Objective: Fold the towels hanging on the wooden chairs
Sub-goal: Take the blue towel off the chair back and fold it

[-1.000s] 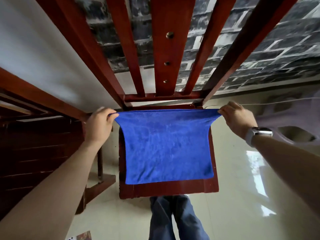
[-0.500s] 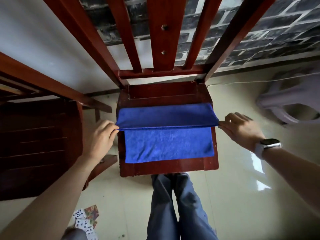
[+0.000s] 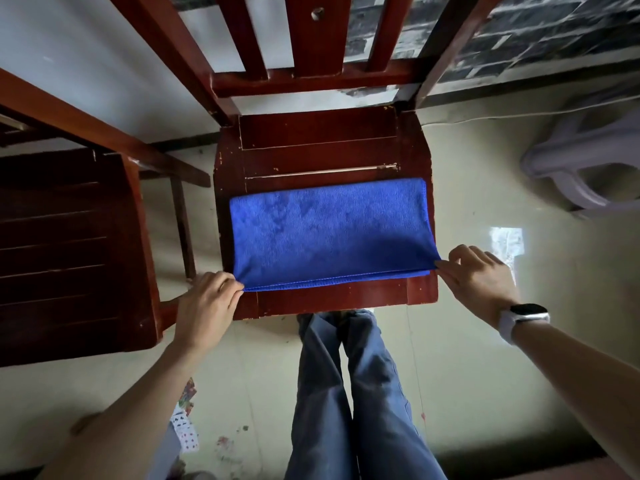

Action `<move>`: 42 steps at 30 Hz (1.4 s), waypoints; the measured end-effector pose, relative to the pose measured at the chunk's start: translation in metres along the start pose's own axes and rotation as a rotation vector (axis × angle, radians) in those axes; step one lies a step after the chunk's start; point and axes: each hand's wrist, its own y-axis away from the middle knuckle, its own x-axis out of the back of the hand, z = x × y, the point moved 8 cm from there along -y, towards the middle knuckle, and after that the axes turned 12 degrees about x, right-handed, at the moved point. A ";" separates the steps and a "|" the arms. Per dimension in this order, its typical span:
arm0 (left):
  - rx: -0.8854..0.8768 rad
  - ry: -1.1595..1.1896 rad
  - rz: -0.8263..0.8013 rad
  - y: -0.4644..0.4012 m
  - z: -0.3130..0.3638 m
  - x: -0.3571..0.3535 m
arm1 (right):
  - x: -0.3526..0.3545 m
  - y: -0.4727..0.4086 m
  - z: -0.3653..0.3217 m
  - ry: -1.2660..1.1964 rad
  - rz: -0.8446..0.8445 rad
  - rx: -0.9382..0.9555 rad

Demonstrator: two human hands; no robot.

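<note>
Currently, I have the blue towel [image 3: 329, 233] lying doubled flat on the seat of the wooden chair [image 3: 318, 140], toward the seat's front edge, its fold toward the chair's backrest and its two loose edges stacked nearest me. I judge the cloth light, soft and limp: it offers no stiffness, drapes wherever unsupported, and is not fragile. Hold points are therefore the corners, taken as a pinch through both layers. My left hand [image 3: 204, 306] pinches the towel's near left corner, fingers curled together on the hem. My right hand [image 3: 479, 278] pinches the near right corner, thumb and forefinger closed on it, remaining fingers loosely curled. The towel spans between both hands.
</note>
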 end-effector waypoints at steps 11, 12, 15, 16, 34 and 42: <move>0.087 -0.151 -0.170 -0.009 0.007 -0.026 | -0.070 0.028 0.002 0.013 -0.605 -0.288; 0.082 -0.157 -0.180 -0.008 0.008 -0.027 | -0.067 0.025 0.000 0.010 -0.562 -0.289; 0.083 -0.111 -0.153 -0.008 0.009 -0.025 | -0.056 0.008 -0.018 0.031 -0.386 -0.185; 0.103 -0.074 -0.132 -0.010 0.009 -0.022 | -0.054 0.000 -0.026 0.055 -0.343 -0.124; 0.176 0.272 0.134 -0.075 0.022 0.067 | -0.037 -0.026 -0.021 -0.093 -0.282 -0.118; 0.348 0.489 0.282 -0.143 0.010 0.116 | 0.042 -0.102 0.044 -0.150 -0.006 -0.313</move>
